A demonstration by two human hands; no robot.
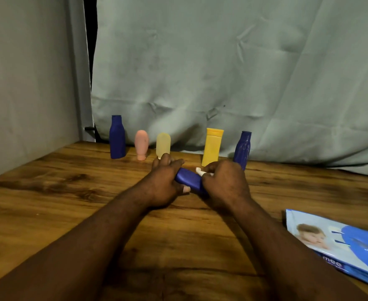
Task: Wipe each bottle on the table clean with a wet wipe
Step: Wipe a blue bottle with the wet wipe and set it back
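Note:
A small blue bottle [189, 180] lies sideways above the table's middle, gripped by my left hand [164, 183] at its left end. My right hand [225, 183] is closed on a white wet wipe [200, 171], pressed against the bottle's right part. Along the back stand a tall blue bottle [117, 137], a pink bottle [141, 144], a pale yellow bottle [163, 144], a yellow tube bottle [212, 146] and another blue bottle [243, 148], partly hidden behind my right hand.
A blue pack of wet wipes [339, 244] lies at the right front of the wooden table [59, 192]. A grey-green cloth [243, 72] hangs behind the bottles. A grey wall [27, 83] closes the left side.

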